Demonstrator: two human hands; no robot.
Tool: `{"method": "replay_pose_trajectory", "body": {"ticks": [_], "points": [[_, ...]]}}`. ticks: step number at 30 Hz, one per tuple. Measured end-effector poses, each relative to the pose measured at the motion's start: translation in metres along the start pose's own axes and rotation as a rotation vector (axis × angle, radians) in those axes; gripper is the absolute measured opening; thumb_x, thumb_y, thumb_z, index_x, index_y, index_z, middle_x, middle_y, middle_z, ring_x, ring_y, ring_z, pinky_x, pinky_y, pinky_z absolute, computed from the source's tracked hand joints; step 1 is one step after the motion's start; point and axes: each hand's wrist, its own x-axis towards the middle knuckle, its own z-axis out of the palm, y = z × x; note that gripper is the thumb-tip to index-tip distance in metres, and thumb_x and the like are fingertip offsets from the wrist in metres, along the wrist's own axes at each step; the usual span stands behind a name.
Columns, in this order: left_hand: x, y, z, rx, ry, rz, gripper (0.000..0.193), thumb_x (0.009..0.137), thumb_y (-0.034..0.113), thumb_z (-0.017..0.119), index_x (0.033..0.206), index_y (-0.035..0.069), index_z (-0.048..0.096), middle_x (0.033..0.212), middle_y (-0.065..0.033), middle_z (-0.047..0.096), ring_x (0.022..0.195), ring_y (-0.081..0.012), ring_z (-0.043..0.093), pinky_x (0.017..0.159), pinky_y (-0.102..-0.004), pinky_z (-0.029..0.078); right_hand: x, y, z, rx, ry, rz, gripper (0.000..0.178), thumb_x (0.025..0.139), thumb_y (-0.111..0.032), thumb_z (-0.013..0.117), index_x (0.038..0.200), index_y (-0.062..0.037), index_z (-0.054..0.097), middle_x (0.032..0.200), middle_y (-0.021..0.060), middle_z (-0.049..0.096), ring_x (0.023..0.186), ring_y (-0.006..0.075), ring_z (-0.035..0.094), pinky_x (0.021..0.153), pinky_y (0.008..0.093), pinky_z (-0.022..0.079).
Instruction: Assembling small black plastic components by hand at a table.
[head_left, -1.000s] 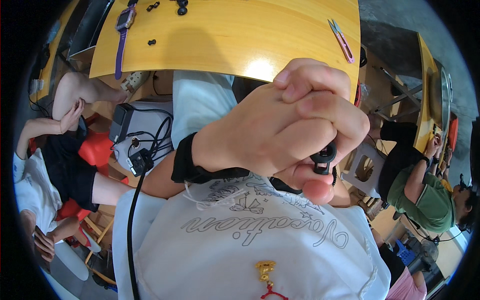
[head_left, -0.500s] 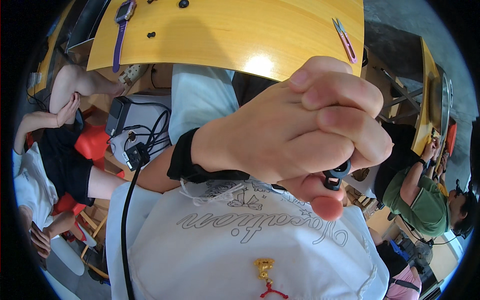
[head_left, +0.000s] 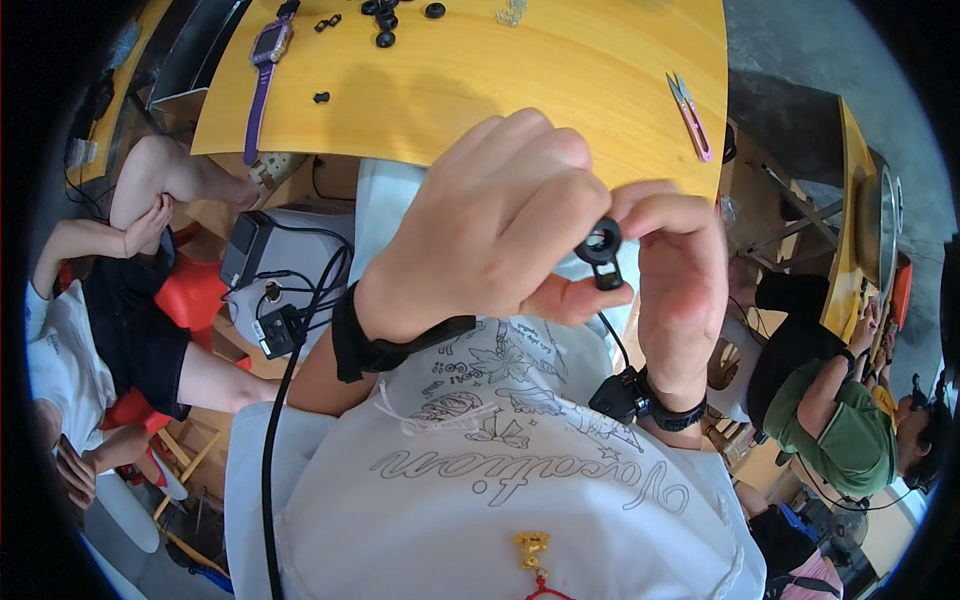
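My left hand [head_left: 480,225] is raised over my lap, fingers curled, with a black plastic ring that has a small rectangular loop [head_left: 603,250] pinched at the thumb and index finger. Close on its right is my right hand [head_left: 682,265], palm partly showing and fingers bent in toward the ring. Its fingertips are partly hidden and slightly blurred, so what they grip cannot be made out. Both wrists wear black bands. Beyond the hands lies a yellow wooden table [head_left: 620,70] with several small black round parts [head_left: 385,38] and a small black piece [head_left: 321,97].
A watch with a purple strap [head_left: 258,105] lies at the table's left, pink thread snips [head_left: 690,118] at its right. Small clear pieces [head_left: 512,12] sit at the far edge. A black cable [head_left: 270,470] runs down my left side. Other people sit on both sides.
My left hand has moved left, turning the black ring more into view. My right hand now shows beside it. More of the table's far part is visible.
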Motion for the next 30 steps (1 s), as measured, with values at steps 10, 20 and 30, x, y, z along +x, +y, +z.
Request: {"method": "replay_pose_trajectory", "body": {"ticks": [10,20,30], "points": [[-0.008,-0.006,-0.013,0.202,-0.160,0.101,0.048,0.078,0.047,0.053,0.080,-0.001,0.046,0.069,-0.0127,0.044,0.056,-0.0279,0.043,0.049,-0.0349,0.035,0.001,0.000,0.006,-0.162,-0.094,0.176,0.008,0.080,-0.005,0.051,0.075,0.0008,0.051,0.072,0.0058,0.048,0.063,0.0152,0.045,0.058,0.0245,0.035],[-0.011,-0.006,-0.021,0.130,-0.253,0.065,0.047,0.078,0.045,0.054,0.082,-0.001,0.046,0.070,-0.0134,0.045,0.058,-0.0301,0.044,0.050,-0.0364,0.037,-0.003,0.003,0.015,-0.063,-0.082,0.241,0.011,0.085,-0.008,0.048,0.077,-0.0001,0.049,0.071,0.0020,0.046,0.065,0.0088,0.043,0.061,0.0221,0.036],[-0.010,-0.001,-0.022,-0.126,-0.240,-0.099,0.040,0.070,0.032,0.067,0.083,0.002,0.045,0.070,-0.0113,0.044,0.060,-0.0286,0.045,0.052,-0.0353,0.036,-0.001,0.012,0.017,0.211,0.001,0.262,0.028,0.086,-0.022,0.053,0.100,0.0001,0.046,0.099,0.0092,0.050,0.084,0.0112,0.048,0.074,0.0250,0.040]]}}
